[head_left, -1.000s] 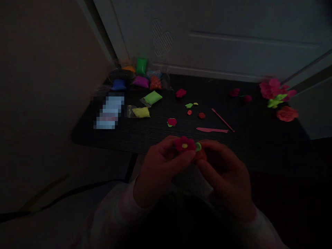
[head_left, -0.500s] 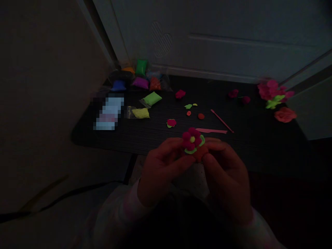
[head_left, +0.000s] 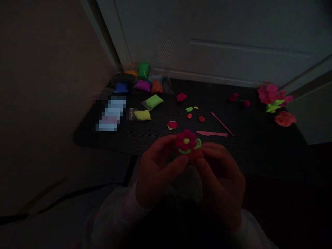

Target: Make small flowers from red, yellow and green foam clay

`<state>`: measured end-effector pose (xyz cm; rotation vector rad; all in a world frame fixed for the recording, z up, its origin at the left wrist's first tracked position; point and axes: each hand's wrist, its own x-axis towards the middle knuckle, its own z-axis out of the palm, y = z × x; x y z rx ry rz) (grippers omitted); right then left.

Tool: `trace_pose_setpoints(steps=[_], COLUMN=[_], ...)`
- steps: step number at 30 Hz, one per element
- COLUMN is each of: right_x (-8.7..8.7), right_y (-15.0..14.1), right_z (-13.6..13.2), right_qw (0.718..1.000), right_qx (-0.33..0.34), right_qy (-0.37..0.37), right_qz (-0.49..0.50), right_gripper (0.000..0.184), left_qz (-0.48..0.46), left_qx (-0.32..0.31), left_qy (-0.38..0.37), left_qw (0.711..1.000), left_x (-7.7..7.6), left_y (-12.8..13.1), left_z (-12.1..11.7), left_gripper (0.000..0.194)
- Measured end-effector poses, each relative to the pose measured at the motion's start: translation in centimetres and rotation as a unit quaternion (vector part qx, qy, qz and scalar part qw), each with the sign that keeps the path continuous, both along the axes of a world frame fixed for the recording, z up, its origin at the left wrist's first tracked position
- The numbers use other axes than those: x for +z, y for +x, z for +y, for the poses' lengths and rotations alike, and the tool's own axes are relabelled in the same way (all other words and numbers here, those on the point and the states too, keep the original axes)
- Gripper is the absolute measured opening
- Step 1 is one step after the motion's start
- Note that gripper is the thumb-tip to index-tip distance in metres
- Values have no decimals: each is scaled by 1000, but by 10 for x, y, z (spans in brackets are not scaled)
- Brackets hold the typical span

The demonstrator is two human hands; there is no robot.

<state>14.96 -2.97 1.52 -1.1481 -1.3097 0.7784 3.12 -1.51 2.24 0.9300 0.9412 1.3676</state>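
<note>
A small clay flower (head_left: 186, 140) with dark pink petals, a yellow centre and light green leaves sits on a red-orange base (head_left: 196, 155). My left hand (head_left: 160, 169) grips the base from the left, thumb in front. From the right, my right hand (head_left: 221, 180) pinches the same base between thumb and fingers. Both hands are closed, held just before the near edge of the black table (head_left: 124, 138). Beyond them lie a pink plastic knife (head_left: 211, 134) and a thin pink stick tool (head_left: 222, 124). The underside of the base is hidden by my fingers.
Bags of coloured clay, including a green one (head_left: 153, 101) and a yellow one (head_left: 142, 115), lie at the left near a blurred pale rectangle (head_left: 112, 114). Small clay pieces (head_left: 201, 119) dot the middle. Pink artificial flowers (head_left: 272, 95) are at the right, before a white door (head_left: 233, 27).
Both hands have shifted slightly left with the clay flower, which now faces me more squarely. The whole view has tipped a little, so the table sits slightly lower.
</note>
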Motion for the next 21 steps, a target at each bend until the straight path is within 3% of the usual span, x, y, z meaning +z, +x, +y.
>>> trace_pose_setpoints(steps=[6, 12, 16, 21], right_x=[0, 6, 10, 10], right_y=[0, 4, 7, 5], right_z=[-2, 3, 8, 8], right_qw=[1000, 990, 991, 987], right_qx=[5, 108, 108, 99], right_qy=[-2, -65, -72, -101], right_qz=[-4, 57, 22, 71], right_gripper=[21, 38, 23, 13], left_qz=[94, 167, 187, 185], left_qx=[18, -34, -81, -65], left_qy=[-26, -14, 3, -5], left_qw=[995, 985, 979, 981], left_x=[9, 11, 14, 11], left_y=[-2, -7, -10, -10], left_z=[0, 1, 2, 2], left_gripper=[15, 12, 13, 14])
